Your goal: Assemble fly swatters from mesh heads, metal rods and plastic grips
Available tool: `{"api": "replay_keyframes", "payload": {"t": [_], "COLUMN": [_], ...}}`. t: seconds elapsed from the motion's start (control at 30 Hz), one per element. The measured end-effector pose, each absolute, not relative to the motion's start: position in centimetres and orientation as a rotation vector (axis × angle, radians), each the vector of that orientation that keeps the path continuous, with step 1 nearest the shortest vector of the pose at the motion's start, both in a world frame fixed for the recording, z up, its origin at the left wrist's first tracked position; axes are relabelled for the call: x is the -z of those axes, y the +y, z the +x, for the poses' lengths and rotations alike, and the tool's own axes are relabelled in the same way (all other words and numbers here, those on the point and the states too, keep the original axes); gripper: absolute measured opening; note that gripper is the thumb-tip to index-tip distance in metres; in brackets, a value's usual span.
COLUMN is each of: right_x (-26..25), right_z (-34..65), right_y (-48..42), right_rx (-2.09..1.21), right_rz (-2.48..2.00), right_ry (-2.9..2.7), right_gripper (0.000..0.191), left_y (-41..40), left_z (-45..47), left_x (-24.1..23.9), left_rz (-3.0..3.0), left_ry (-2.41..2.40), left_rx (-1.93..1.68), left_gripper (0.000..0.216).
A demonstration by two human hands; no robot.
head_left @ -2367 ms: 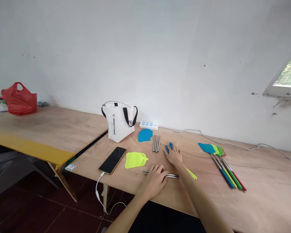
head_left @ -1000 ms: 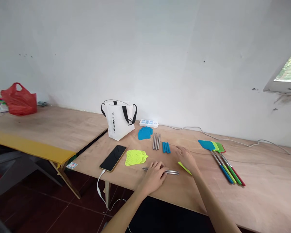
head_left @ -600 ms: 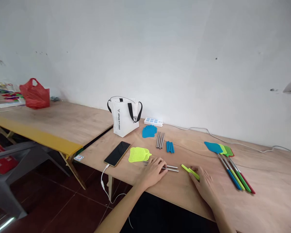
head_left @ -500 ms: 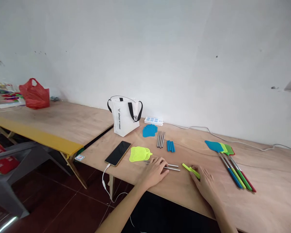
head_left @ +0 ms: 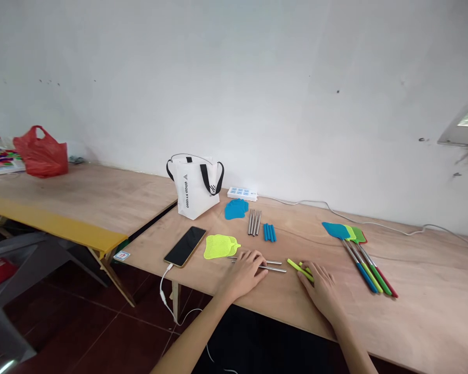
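Observation:
My left hand [head_left: 248, 274] lies palm down across thin metal tubes [head_left: 276, 269] on the wooden table, its fingers loosely bent over them. To its right, my right hand [head_left: 320, 284] rests on short lime-yellow handle sleeves [head_left: 294, 265], fingers apart and the thumb beside the sleeves. The fingers partly hide them. Left of my left hand lie lime-yellow perforated fly swatter heads [head_left: 220, 246]. Beyond the hands are blue swatter heads [head_left: 236, 209], several more metal tubes [head_left: 254, 222] and several blue sleeves [head_left: 269, 232]. Whole fly swatters [head_left: 362, 259] in several colours lie at the right.
A phone [head_left: 185, 246] with a white cable lies at the left table edge. Behind it stands a white bag [head_left: 195, 192], beside a white power strip [head_left: 242, 194]. A grey cord runs along the wall. Another table [head_left: 101, 195] at the left bears a red plastic bag [head_left: 42, 156].
The view has turned slightly right. Under my right hand the lime-yellow sleeves have spread a little apart. My left hand stays over the metal tubes.

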State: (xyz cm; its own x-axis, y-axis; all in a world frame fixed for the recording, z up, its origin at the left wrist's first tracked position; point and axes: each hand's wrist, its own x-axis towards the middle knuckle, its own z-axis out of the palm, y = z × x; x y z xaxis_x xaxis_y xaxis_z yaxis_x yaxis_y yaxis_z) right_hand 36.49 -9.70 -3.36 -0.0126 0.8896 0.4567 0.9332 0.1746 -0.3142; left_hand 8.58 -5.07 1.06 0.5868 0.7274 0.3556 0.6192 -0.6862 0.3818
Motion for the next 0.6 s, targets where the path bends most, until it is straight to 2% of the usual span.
{"api": "replay_keyframes", "payload": {"t": [0.6], "right_x": [2.99], "right_z": [36.13], "right_y": [-9.57], "right_rx": [0.194], "right_rz": [-1.547], "right_ry": [-1.945], "right_gripper": [0.025], "left_y": [-4.35], "left_z": [8.84], "left_x": [-0.49], "left_rz": [2.462], "left_ry": [1.133], "left_rx": [-0.768], "left_gripper": [0.007]}}
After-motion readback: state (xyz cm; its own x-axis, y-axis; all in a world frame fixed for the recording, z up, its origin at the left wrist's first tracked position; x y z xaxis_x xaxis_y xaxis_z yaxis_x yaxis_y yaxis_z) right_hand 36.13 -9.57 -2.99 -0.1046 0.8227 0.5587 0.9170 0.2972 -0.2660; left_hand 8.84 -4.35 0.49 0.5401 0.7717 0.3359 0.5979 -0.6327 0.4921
